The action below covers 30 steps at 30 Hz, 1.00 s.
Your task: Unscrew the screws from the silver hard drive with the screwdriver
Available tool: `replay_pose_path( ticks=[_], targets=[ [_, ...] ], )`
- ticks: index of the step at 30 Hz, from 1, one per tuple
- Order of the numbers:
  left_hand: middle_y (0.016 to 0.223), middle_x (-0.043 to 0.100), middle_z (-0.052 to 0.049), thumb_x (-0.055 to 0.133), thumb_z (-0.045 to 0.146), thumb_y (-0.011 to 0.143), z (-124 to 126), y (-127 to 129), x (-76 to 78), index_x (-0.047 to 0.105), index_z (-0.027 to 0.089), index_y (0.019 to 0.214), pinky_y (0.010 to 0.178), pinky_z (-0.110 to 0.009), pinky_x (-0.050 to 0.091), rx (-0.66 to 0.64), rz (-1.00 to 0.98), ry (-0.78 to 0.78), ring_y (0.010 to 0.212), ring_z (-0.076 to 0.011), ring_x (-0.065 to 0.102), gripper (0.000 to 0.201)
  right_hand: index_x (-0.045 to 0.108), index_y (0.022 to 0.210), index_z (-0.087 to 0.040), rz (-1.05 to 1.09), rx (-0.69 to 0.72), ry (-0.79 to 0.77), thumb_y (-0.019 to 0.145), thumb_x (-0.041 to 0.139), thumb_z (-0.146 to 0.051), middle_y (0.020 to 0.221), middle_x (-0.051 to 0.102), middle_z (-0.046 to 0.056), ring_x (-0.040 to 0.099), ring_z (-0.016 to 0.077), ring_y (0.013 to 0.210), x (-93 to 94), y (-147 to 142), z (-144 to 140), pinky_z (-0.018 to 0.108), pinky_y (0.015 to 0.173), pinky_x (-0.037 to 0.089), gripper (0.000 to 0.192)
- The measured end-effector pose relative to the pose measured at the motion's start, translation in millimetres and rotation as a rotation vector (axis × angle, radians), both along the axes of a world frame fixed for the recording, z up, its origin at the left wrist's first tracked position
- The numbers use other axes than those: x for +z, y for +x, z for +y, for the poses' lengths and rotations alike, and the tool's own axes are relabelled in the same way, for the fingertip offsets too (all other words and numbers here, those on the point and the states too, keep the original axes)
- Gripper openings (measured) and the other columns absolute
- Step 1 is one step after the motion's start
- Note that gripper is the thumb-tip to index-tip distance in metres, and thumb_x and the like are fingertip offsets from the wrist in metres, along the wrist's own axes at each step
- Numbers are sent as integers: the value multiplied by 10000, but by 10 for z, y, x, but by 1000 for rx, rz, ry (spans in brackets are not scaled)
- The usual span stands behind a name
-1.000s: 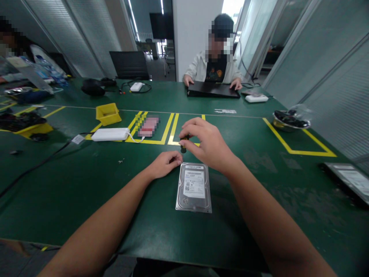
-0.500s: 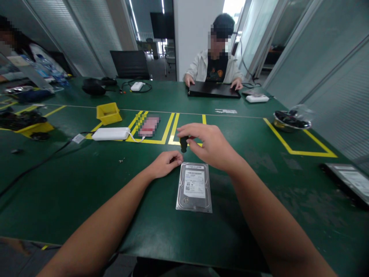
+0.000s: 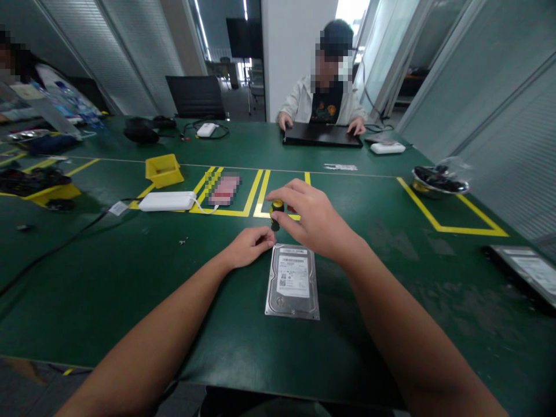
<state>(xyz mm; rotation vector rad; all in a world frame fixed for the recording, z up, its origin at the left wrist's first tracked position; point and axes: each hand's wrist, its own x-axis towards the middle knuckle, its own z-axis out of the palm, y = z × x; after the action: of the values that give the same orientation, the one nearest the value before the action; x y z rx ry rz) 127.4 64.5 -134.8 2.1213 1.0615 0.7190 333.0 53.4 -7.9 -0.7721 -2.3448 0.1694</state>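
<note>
A silver hard drive (image 3: 293,281) with a white label lies flat on the green table. Over its far left corner stands a short screwdriver (image 3: 277,215), upright, with a black and yellow handle. My right hand (image 3: 306,211) has its thumb and fingers around that handle. The fingers of my left hand (image 3: 249,246) are pinched together at the same corner, close to the screwdriver's lower end. Whatever lies between those left fingertips is too small to make out, and the screwdriver's tip is hard to see there.
Tiny metal bits, probably screws (image 3: 184,241), lie left of my hands. Beyond are a white power strip (image 3: 167,201), a pink packet (image 3: 225,190) and a yellow bin (image 3: 164,171). Another drive (image 3: 527,272) lies right, below a bowl (image 3: 439,184). A person (image 3: 324,98) sits opposite at a laptop (image 3: 322,134).
My right hand's fingers have shifted around the handle, which has turned and now shows more yellow. My left hand and the hard drive have stayed in place.
</note>
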Motion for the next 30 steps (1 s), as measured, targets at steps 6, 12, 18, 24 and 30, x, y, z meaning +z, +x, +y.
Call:
replay_pose_path(
  ticks=[6,12,18,24,30],
  targets=[
    [758,578,15,542,245,901,-12,7,26,582,157,827,664,-258,372,2,-5,-2,710,-145,524,122,619,952,-151,-15,-87,33,894,624,-260,927,585,63,528,185,865,-15,-15,-12,305,779,406,123],
    [747,570,20,536,219,889,-28,18,49,585,154,820,650,-252,358,6,15,11,695,-138,507,107,604,881,-165,73,-15,33,889,544,-163,924,633,64,563,179,871,-19,2,7,306,798,420,61],
    [745,577,12,526,236,894,-29,24,66,588,155,820,644,-254,361,20,33,-1,691,-143,510,127,593,966,-187,119,-28,42,906,561,-178,959,633,41,559,161,849,-70,-26,38,296,784,418,68],
    [748,583,17,532,222,890,-26,25,60,590,153,811,652,-254,361,15,24,6,700,-141,514,119,600,877,-173,108,-7,70,921,597,-219,901,616,37,546,151,833,-83,-37,49,275,764,409,63],
    [763,595,10,530,225,891,-18,22,55,589,152,818,666,-257,371,13,25,3,712,-145,525,118,598,934,-168,120,-4,63,895,623,-205,919,632,32,555,152,830,-101,-30,62,283,775,415,59]
  ],
)
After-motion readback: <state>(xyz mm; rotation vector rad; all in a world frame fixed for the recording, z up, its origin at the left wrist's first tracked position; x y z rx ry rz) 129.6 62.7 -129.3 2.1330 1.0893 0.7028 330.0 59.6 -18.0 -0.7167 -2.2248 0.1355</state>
